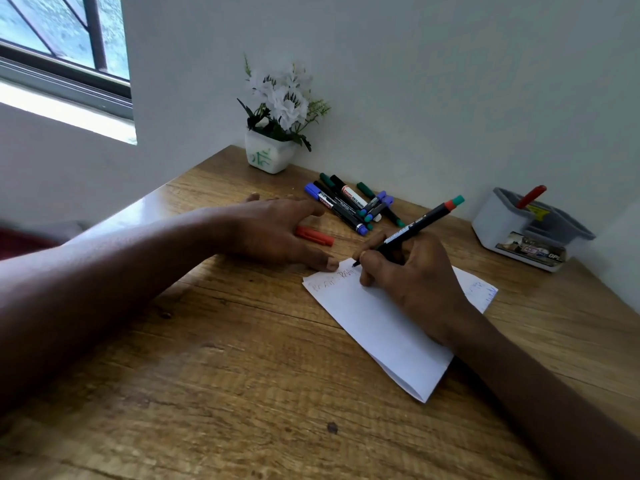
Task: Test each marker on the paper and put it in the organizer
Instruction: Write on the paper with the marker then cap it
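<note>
My right hand [412, 271] grips a black marker [415, 227] with a red and green end, its tip touching the white paper [381, 327] near some red writing. My left hand [273, 230] lies flat with straight fingers, its thumb pressing the paper's far left corner. A red cap [315, 235] lies on the table just beyond that hand. Several capped markers [349, 202] in blue, green and black lie in a pile further back. The white and grey organizer [502, 226] stands at the right rear with one red marker [531, 196] standing in it.
A white pot of white flowers [273, 147] stands in the far corner against the wall. The wooden table [225, 358] meets walls at the back and left. A window is at the upper left.
</note>
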{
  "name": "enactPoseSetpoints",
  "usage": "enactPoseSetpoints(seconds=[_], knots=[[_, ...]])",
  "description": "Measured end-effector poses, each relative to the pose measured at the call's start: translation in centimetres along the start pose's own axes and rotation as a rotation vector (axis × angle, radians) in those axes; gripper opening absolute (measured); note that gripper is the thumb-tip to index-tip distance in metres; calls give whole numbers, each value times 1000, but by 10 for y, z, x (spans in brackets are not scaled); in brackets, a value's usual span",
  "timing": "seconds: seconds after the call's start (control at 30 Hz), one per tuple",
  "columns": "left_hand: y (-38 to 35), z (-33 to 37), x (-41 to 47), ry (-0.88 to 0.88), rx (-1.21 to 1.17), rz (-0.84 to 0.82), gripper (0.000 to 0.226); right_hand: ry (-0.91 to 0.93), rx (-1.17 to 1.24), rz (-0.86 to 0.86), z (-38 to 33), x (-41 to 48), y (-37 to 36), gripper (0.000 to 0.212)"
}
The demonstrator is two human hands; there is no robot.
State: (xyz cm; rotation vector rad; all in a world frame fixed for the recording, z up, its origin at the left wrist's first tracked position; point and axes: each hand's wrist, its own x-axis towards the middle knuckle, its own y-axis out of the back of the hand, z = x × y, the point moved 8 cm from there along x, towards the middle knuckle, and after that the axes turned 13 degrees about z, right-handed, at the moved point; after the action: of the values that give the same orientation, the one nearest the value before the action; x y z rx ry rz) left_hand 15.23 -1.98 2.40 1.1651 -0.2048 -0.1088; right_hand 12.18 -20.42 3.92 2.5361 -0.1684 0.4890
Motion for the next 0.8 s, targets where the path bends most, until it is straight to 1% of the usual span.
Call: enactPoseSetpoints(seconds=[0.07, 0.2, 0.3, 0.4, 0.53, 0.67, 0.8], knots=[[0, 1, 0, -1, 2, -4, 106, 16, -27, 34, -1, 0, 3, 14], [1, 1, -2, 2, -2, 2, 103, -17, -22, 28, 1, 0, 2, 17], [1, 2, -1, 0, 1, -1, 103, -5, -58, 66, 2, 1, 7, 11], [1, 2, 0, -4, 0, 2, 103, -25, -42, 48, 3, -1, 4, 13], [-1, 1, 1, -8, 1, 0, 104, -36, -35, 102, 4, 3, 8, 15], [-1, 0, 1, -3, -4, 0, 103, -57, -34, 73, 6, 1, 5, 15], [0, 0, 1, -6, -9, 2, 103, -62, -53, 102, 5, 1, 8, 15]])
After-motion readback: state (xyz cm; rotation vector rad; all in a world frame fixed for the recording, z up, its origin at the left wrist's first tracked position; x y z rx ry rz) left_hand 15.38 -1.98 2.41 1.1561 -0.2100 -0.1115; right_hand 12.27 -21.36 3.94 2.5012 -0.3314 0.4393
